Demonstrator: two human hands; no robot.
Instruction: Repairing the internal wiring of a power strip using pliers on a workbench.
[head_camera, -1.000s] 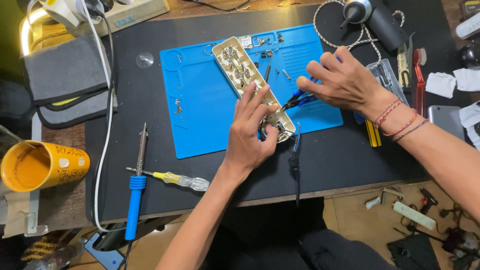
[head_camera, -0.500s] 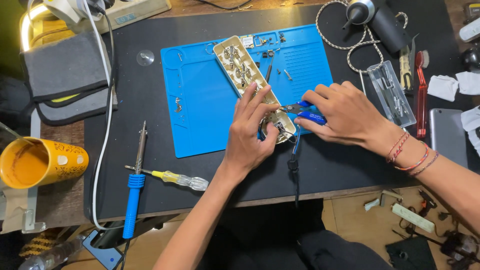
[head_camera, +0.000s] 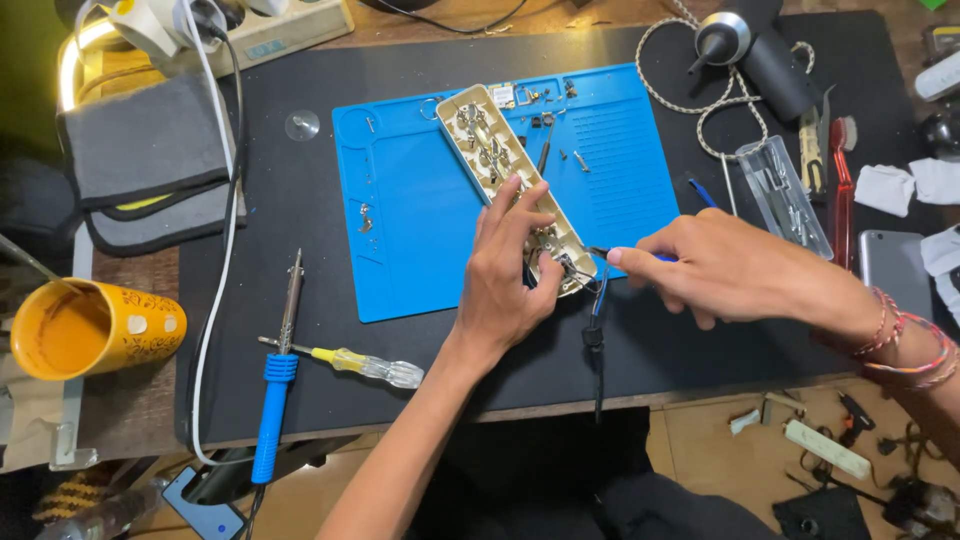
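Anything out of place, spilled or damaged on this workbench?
Nothing looks spilled or broken. The opened power strip lies diagonally across the blue mat, loose screws scattered around it; the yellow cup lies tipped on its side, left.

Plastic, rubber and metal on a matt tabletop

A matt blue rubbery mat (head_camera: 420, 230) is laid on the matt black tabletop (head_camera: 300, 190); beige plastic housing (head_camera: 490, 120) with shiny metal contacts is seen, beside grey cloth (head_camera: 140, 150).
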